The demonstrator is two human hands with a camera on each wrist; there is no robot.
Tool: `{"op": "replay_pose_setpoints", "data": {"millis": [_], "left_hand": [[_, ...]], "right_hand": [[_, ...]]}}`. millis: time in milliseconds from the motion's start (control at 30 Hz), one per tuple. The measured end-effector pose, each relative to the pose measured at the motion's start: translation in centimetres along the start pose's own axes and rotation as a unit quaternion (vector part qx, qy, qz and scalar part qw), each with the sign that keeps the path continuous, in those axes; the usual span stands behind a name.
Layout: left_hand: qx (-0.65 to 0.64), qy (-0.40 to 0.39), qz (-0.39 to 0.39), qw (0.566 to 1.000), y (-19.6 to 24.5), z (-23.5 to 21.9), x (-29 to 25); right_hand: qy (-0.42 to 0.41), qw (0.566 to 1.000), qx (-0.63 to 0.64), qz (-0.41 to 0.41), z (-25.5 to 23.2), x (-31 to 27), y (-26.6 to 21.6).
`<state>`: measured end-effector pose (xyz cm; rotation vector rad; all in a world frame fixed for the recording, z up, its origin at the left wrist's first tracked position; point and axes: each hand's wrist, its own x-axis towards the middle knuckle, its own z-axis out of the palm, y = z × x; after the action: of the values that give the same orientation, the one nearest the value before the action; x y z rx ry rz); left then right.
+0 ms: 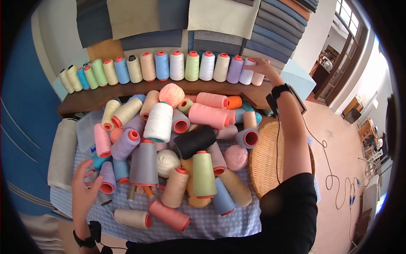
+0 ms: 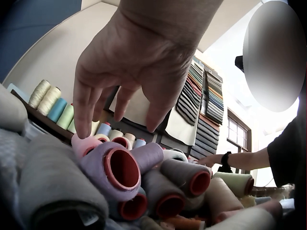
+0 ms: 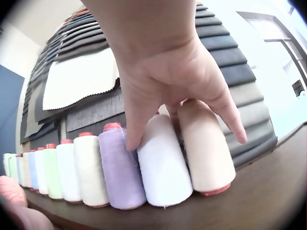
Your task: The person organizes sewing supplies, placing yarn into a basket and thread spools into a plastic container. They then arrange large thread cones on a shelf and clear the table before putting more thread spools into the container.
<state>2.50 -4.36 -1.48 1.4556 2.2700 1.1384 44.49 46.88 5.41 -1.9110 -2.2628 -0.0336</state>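
Observation:
At the right end of a row of upright thread cones, my right hand [image 1: 261, 67] [image 3: 168, 72] spreads over a white cone [image 1: 246, 73] [image 3: 165, 165] and a beige cone [image 3: 209, 153]. Its thumb lies between the white cone and a purple one [image 1: 234, 70] [image 3: 121, 170]; other fingers reach behind the white and beige cones, partly hidden, and one sticks out to the right. My left hand [image 1: 86, 186] [image 2: 136, 72] hovers with parted, bent fingers at the left of the pile, near a lavender cone [image 1: 108, 175], holding nothing.
Mixed cones and yarn balls, among them a black cone [image 1: 195, 142] and a white ball [image 1: 168, 163], lie heaped on a checked cloth [image 1: 241, 224]. A wicker tray [image 1: 264, 161] is at the right. Behind the wooden shelf [image 1: 122, 89] hang fabric samples [image 1: 222, 19].

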Motion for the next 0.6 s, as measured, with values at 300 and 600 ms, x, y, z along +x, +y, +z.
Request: {"op": "replay_pose_setpoints", "data": {"millis": [300,600], "left_hand": [[-0.02,-0.006,0.0,1.0,0.4,-0.6,0.1],[-0.036,-0.085,0.07,0.993,5.0,1.2,0.4]], "right_hand": [[-0.035,0.989,0.143,0.003,-7.8,-7.5,-2.0],[-0.37,0.879,0.206,-0.22,-8.9,-21.5,-12.0]]}}
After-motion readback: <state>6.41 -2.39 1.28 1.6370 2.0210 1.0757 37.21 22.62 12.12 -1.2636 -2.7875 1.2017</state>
